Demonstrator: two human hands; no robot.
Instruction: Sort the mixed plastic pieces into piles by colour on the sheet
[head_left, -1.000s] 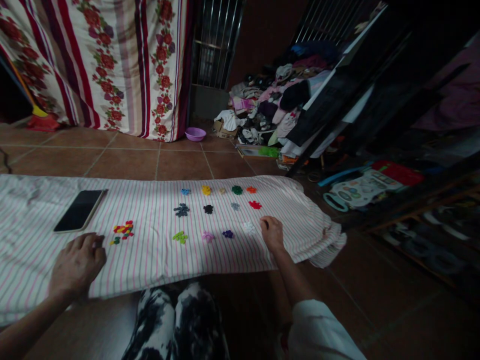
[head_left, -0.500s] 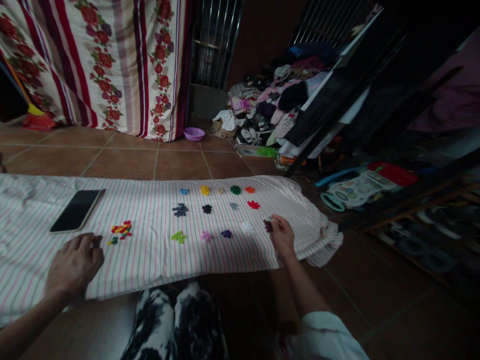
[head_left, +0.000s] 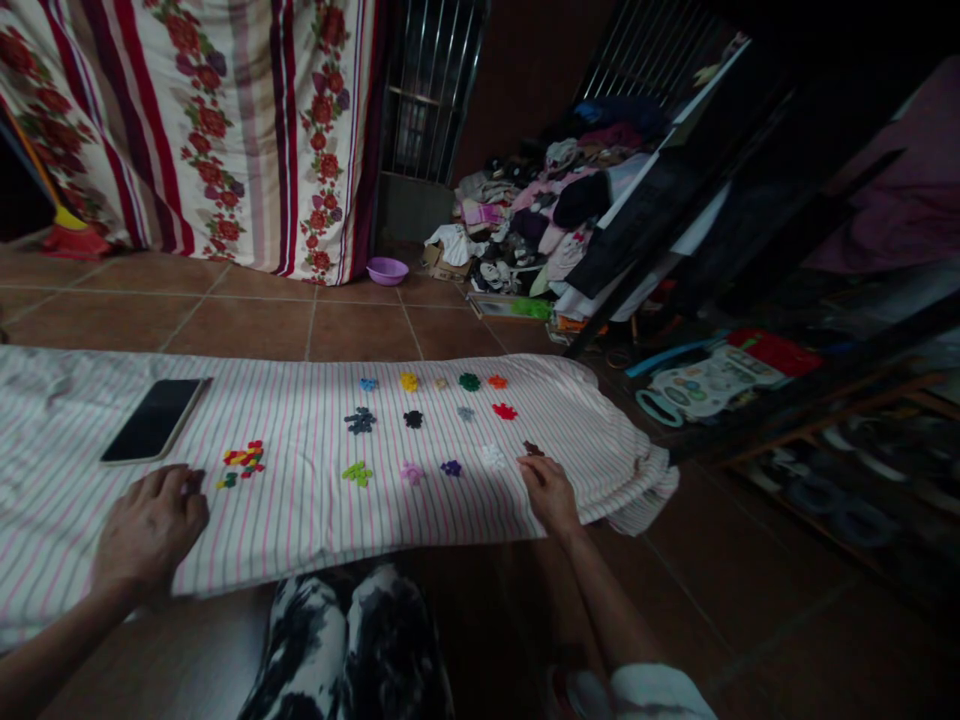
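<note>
My left hand point(head_left: 154, 520) rests on the striped cloth with its fingers curled. A small dark thing shows by its fingertips, too small to name. Just right of it lies a mixed pile of red, yellow and green small pieces point(head_left: 244, 458). My right hand point(head_left: 551, 493) is at the near side of a dark brown pile point(head_left: 533, 449), its fingertips drawn together; whether a piece is between them is hidden. Beside that hand are white pieces point(head_left: 493, 456). Further left sit purple point(head_left: 451, 468), pink point(head_left: 411, 473) and lime green pieces point(head_left: 358, 473).
Behind are dark grey point(head_left: 361, 420), black point(head_left: 413, 419), light grey point(head_left: 466, 413) and red piles point(head_left: 505, 411). Blue, yellow, beige, green and orange piles line the far edge. A phone point(head_left: 154, 421) lies at left. Beyond the cloth stands a purple basin point(head_left: 388, 271).
My right hand has drawn back a little toward me and left from the brown pile, so more of the pile shows. My left hand has stayed in place.
</note>
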